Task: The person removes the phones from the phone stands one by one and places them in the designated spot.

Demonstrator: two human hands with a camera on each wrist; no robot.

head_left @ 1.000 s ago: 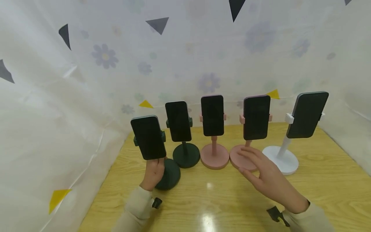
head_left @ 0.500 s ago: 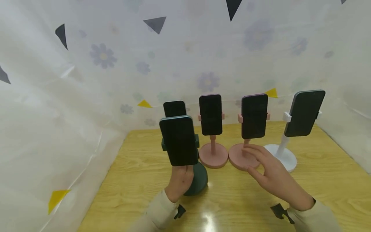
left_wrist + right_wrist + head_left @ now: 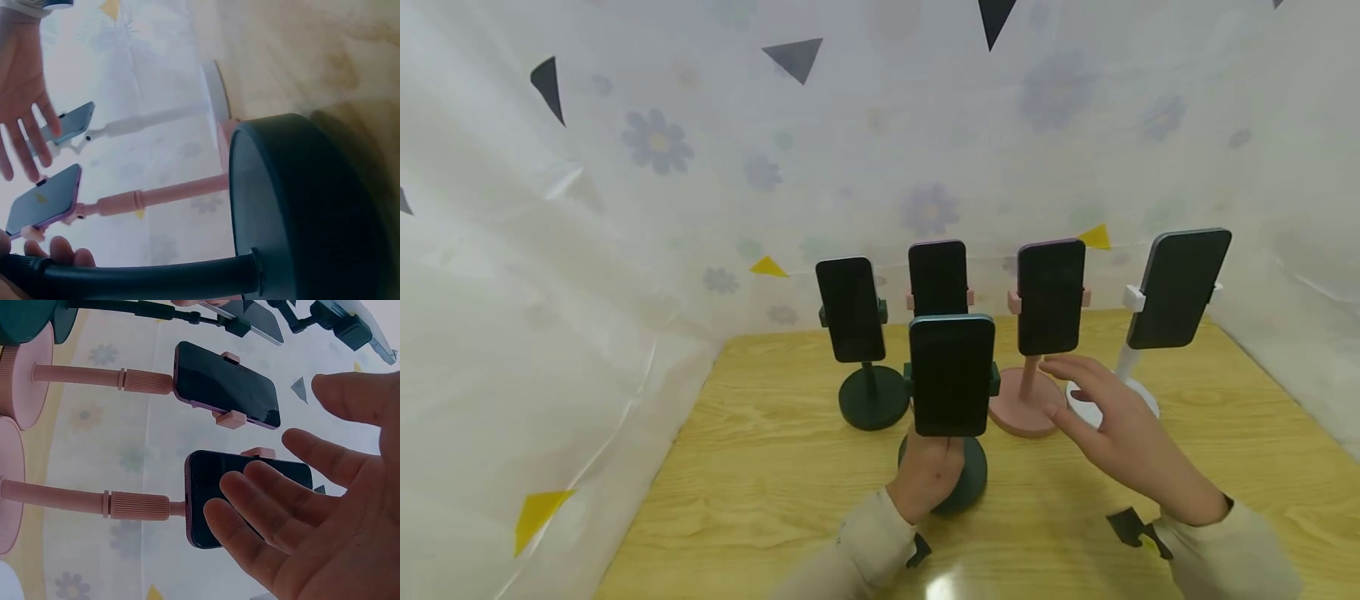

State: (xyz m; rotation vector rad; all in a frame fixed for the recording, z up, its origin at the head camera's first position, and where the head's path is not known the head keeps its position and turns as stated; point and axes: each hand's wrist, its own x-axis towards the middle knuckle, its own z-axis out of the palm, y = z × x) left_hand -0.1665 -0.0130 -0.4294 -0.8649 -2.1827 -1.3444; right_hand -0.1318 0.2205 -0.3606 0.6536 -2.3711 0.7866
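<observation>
My left hand (image 3: pixel 928 475) grips the upper stem (image 3: pixel 144 281) of a dark green phone stand, its fingers (image 3: pixel 62 250) curled round it in the left wrist view. That stand's clamp holds a black-screened phone (image 3: pixel 951 379) upright, and its round base (image 3: pixel 972 483) is close over the table. Behind it, a pink phone stand (image 3: pixel 147 382) with a phone (image 3: pixel 938 275) is partly hidden. My right hand (image 3: pixel 1123 433) has its fingers spread and holds nothing. It is beside the other pink stand (image 3: pixel 1024 404), which carries a phone (image 3: pixel 1051 296).
A second dark green stand (image 3: pixel 874 400) with a phone (image 3: pixel 852 308) stands at the left of the row. At the right end is a white stand (image 3: pixel 1135 300) with a phone (image 3: pixel 1180 287). A flower-patterned curtain (image 3: pixel 880 150) hangs behind the wooden table (image 3: pixel 760 475).
My left hand has carried the dark green stand rightward, past the other green stand to in front of the left pink one. The right hand has shifted slightly right.
</observation>
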